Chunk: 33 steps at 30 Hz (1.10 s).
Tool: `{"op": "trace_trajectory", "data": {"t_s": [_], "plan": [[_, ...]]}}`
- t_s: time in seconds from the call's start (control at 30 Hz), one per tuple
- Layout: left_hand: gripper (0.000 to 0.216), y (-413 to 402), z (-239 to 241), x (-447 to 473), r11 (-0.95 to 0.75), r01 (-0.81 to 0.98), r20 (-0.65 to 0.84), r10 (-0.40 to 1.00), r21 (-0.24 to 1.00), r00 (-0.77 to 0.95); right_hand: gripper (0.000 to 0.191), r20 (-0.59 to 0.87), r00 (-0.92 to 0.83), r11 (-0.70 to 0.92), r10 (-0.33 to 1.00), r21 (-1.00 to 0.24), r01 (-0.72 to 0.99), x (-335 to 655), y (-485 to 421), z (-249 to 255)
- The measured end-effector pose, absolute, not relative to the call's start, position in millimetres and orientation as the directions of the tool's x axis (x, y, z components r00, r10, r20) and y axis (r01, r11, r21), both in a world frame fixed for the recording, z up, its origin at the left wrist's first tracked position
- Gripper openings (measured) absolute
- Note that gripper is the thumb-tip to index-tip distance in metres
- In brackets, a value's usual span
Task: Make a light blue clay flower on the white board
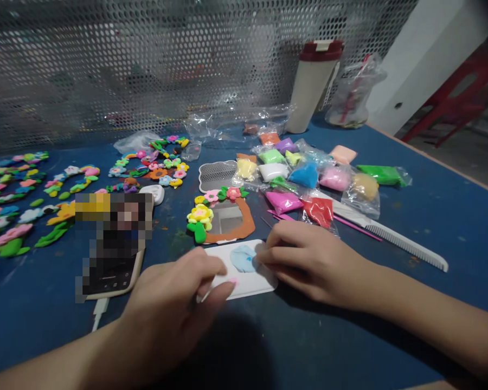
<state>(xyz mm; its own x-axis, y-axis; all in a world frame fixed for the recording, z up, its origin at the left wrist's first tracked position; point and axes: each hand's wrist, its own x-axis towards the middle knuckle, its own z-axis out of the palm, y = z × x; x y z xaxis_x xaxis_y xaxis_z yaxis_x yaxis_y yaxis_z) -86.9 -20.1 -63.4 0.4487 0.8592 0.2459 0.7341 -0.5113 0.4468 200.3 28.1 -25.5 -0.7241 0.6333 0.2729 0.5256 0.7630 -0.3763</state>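
A white board (252, 286) lies flat on the table before me, bearing a flattened patch of light blue clay (242, 259) with a darker blue speck. My right hand (313, 262) has its fingers pinched together at the clay's right edge; the fingertips partly hide it. Over the board's left end rests my left hand (174, 298), fingers curled, with a gap between thumb and index finger. A small pink bit (233, 281) shows by the left thumb tip. Just beyond the board is a mirror (228, 219) framed in brown clay with clay flowers and leaves.
A phone (116, 254) with a plugged cable lies left, near several colourful clay pieces (14, 233). Bagged clay, including a pink packet (283, 202), spreads to the right beside a white comb (406, 246). A tumbler (311, 89) stands before the perforated metal screen (146, 70).
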Motion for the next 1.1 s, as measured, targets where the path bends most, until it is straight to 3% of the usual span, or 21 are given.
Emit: {"op": "trace_trajectory", "data": {"t_s": [0.13,0.23,0.37,0.53,0.8,1.1], "plan": [[0.055,13,-32,-37,-0.622,0.772,0.150,0.782,0.130,0.605,0.027,0.310,-0.722,0.783,0.618,-0.324,0.531,198,30,-31],[0.065,15,-31,-33,-0.614,0.789,0.096,0.787,0.024,0.610,0.026,0.308,-0.720,0.779,0.622,-0.333,0.531,194,32,-37],[0.064,15,-38,-39,-0.604,0.795,0.080,0.796,0.061,0.599,0.024,0.339,-0.704,0.779,0.624,-0.340,0.526,192,34,-45],[0.041,19,-40,-38,-0.575,0.810,0.079,0.818,0.118,0.570,0.023,0.344,-0.693,0.772,0.633,-0.334,0.540,191,34,-44],[0.036,23,-39,-40,-0.693,0.720,0.065,0.721,0.047,0.690,0.027,0.390,-0.703,0.803,0.595,-0.316,0.505,188,37,-47],[0.037,22,-46,-46,-0.714,0.699,0.070,0.700,0.039,0.711,0.027,0.373,-0.739,0.823,0.561,-0.346,0.450,184,37,-42]]}}
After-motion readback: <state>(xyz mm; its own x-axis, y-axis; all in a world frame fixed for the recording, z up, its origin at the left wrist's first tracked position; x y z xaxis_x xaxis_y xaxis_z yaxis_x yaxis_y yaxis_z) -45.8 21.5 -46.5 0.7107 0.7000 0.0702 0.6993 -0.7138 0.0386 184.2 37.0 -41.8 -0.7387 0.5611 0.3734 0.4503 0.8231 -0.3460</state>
